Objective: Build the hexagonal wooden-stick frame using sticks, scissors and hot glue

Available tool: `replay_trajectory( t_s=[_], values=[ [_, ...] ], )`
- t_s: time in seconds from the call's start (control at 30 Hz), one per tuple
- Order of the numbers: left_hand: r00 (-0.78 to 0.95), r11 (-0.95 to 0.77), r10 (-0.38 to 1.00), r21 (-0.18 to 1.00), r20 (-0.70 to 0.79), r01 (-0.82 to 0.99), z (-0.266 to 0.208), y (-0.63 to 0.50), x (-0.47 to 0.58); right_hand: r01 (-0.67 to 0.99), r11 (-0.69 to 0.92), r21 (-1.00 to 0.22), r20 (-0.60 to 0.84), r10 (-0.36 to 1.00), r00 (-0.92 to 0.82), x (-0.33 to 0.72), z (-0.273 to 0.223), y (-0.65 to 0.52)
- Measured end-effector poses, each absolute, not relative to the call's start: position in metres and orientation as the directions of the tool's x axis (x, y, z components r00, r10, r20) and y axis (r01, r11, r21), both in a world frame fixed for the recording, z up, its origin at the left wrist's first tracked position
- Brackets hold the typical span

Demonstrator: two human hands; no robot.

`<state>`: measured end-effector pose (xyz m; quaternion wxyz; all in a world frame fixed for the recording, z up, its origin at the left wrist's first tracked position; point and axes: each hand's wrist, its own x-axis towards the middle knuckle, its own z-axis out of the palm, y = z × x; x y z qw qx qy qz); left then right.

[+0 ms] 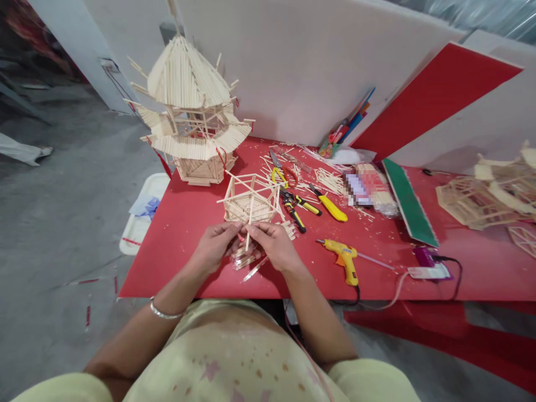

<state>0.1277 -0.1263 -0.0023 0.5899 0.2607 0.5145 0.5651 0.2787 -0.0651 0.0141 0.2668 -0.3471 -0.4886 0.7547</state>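
Note:
A small open frame of thin wooden sticks [251, 192] stands upright on the red table just beyond my hands. Its upper rim has several corners, and more sticks line its base. My left hand [214, 247] pinches the near side of this frame, thumb close to the other thumb. From the right, my right hand [274, 244] is closed on the same near edge, beside a stick [248, 237] that juts toward me. Under the hands lie loose sticks and a clear plastic wrapper [243, 259]; the fingertips partly hide the contact.
A larger stick pagoda [192, 117] rises at the back left. Pliers [293, 209], scissors [278, 173], a yellow cutter [330, 206] and scattered sticks lie right of the frame. A yellow glue gun [342, 257] trails a cord near the front edge. A green board [410, 201] stands further right.

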Motion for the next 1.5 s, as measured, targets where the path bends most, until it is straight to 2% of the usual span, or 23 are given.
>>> replay_trajectory(
  t_s=[0.2, 0.63, 0.97, 1.37, 1.5],
  values=[
    [-0.183, 0.201, 0.939, 0.895, -0.293, -0.397, 0.002, -0.122, 0.127, -0.043, -0.320, -0.946, -0.241, 0.789, -0.566, 0.273, 0.013, -0.059],
    [-0.226, 0.164, 0.933, 0.889, -0.280, -0.427, 0.003, -0.116, 0.129, -0.076, -0.339, -0.938, -0.244, 0.797, -0.552, 0.271, 0.006, -0.056],
    [-0.392, 0.102, 0.894, 0.950, -0.217, -0.294, 0.000, -0.115, 0.125, -0.059, -0.349, -0.935, -0.264, 0.799, -0.539, 0.269, 0.007, -0.057],
    [-0.348, 0.119, 0.894, 0.898, -0.283, -0.424, -0.005, -0.111, 0.126, -0.043, -0.321, -0.946, -0.243, 0.790, -0.563, 0.270, 0.006, -0.058],
    [-0.281, 0.147, 0.908, 0.865, -0.311, -0.480, -0.003, -0.108, 0.125, -0.047, -0.313, -0.949, -0.235, 0.795, -0.560, 0.269, 0.005, -0.058]
  ],
)
